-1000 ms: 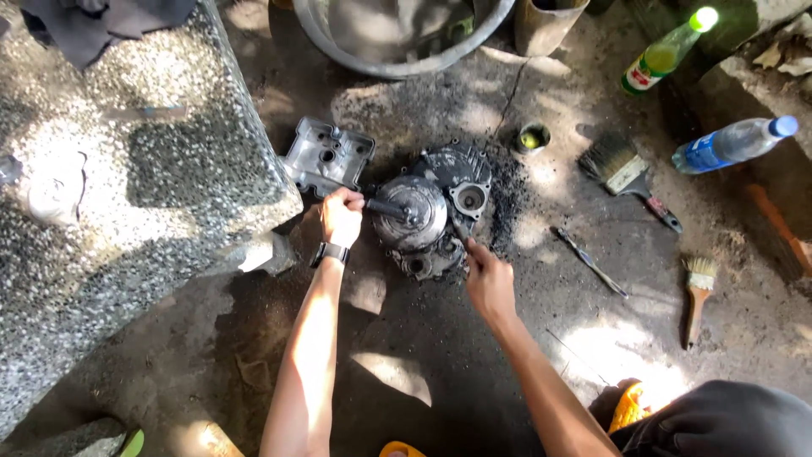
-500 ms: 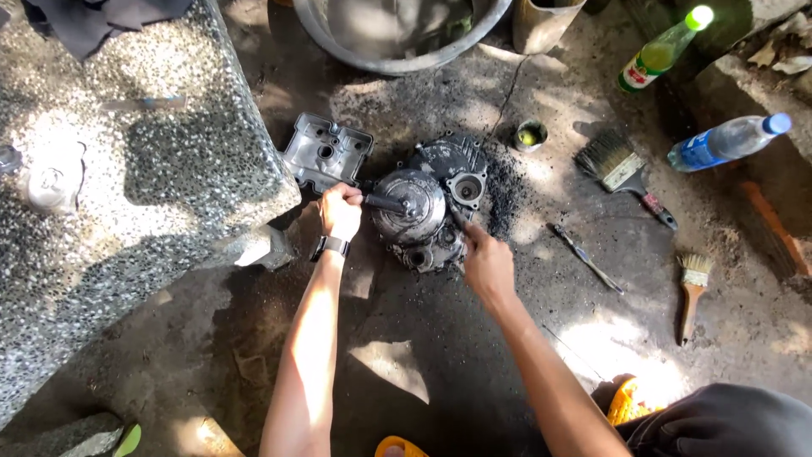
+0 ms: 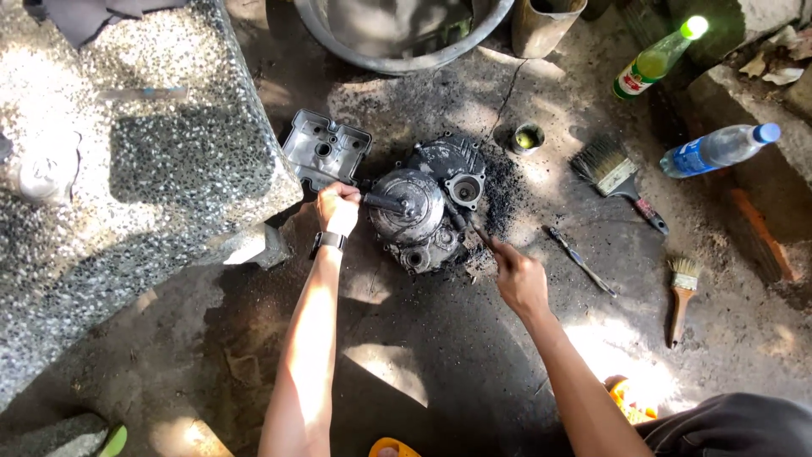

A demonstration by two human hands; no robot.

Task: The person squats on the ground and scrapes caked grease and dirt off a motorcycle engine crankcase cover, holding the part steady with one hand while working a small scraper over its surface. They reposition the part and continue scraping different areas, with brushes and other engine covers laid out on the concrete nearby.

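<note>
Gripping engine case (image 3: 427, 207) shaft: left hand (image 3: 338, 207); right hand (image 3: 518, 275) grip closed on tool; brushes (image 3: 613, 169) near.

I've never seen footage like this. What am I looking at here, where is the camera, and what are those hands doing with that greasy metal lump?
There is no machine here: the camera sits on a person's head and looks down at their own two bare arms. They work on a stained concrete floor.

The dark, oily lump is an engine casing lying on the floor. The left hand, with a watch on its wrist, grips a dark handle that rests on the casing's round cover. The right hand holds a thin tool against the casing's lower right edge; what kind of tool is hard to tell.

Around it lie a grey metal cover, two paintbrushes, a thin screwdriver-like tool, a green glass bottle, a clear plastic bottle and a big metal basin. On the left stands a speckled stone slab.
</note>
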